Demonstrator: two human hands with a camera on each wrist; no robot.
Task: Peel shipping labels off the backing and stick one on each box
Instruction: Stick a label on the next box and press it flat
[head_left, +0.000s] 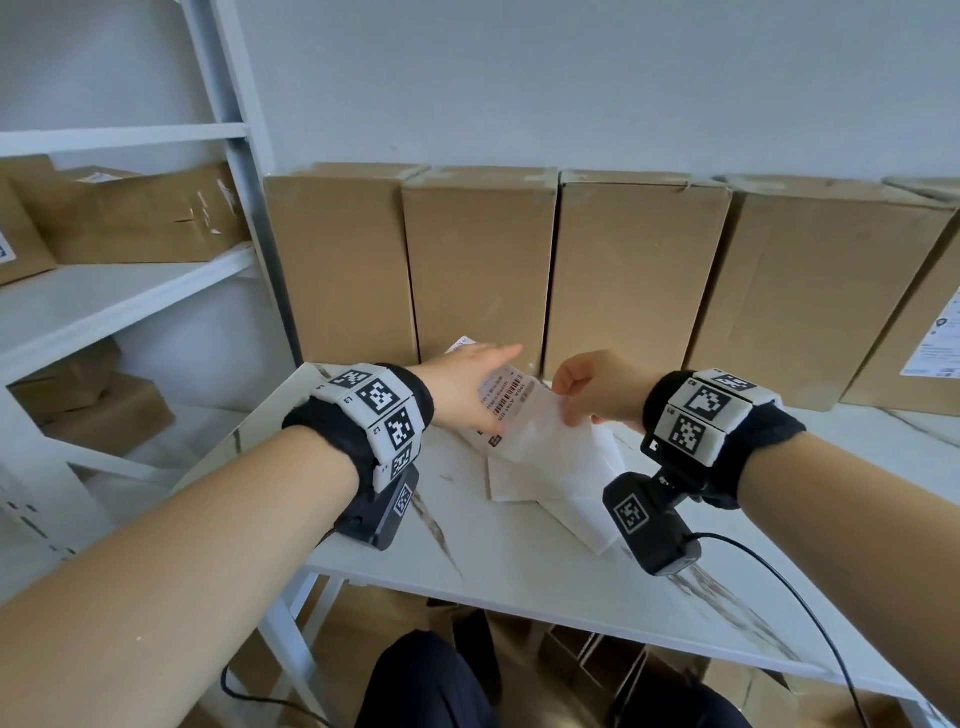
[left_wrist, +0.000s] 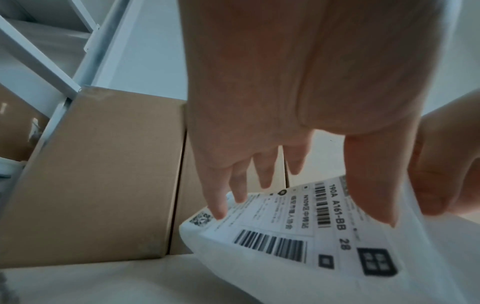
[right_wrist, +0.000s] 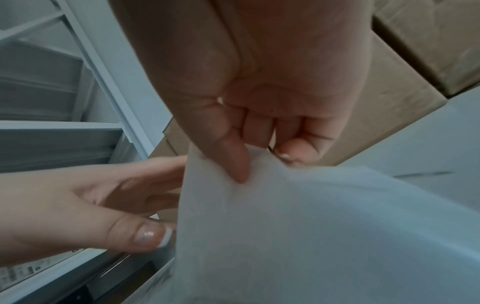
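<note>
**Label and backing at the point of separation: where the peel may fail**

The left hand (head_left: 470, 382) holds the white printed shipping label (left_wrist: 298, 230), thumb on its printed face and fingers extended along its far edge; this grip is a light pinch with the fingers nearly straight. The right hand (head_left: 597, 387) is curled, its thumb and forefinger closed on the top edge of the plain white translucent backing sheet (right_wrist: 298, 226), which hangs down toward the white marble-patterned tabletop (head_left: 519, 561). Label and backing are raised above the tabletop, in front of the row of tall brown cardboard boxes (head_left: 478, 270) standing against the wall. More loose white sheets (head_left: 566, 488) lie on the tabletop beneath the hands.

Risks, as judged from this arrangement:

- A pull at too sharp an angle may tear the thin backing, leaving a strip stuck behind the label.
- The freed label, limp and held along one side only, may curl and stick to itself or to the fingers.
- A drooping corner could catch the loose sheets below.
- Applied while slack, the label may crease or sit crooked on the box face.
</note>
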